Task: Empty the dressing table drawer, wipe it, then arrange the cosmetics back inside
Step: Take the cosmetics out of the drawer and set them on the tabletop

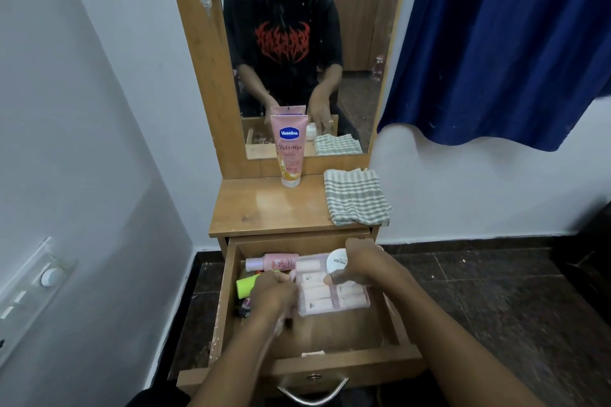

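The wooden drawer [317,334] stands pulled out below the dressing table top [264,205]. Inside lie a pink bottle [274,262], a lime green tube [247,285], small dark items at the left, and a clear pack of pink tubes [330,294]. My right hand [363,266] grips a round white jar [337,263] labelled POLISH, above the pack. My left hand [272,294] reaches down at the pack's left edge with curled fingers; what it holds is hidden. A pink Vaseline tube [289,150] stands on the top by the mirror.
A folded green-and-white striped cloth [355,196] lies on the right of the table top. The mirror [297,43] rises behind. A white wall with a switch panel [29,291] is at the left, a blue curtain [502,43] at the right, dark floor tiles around.
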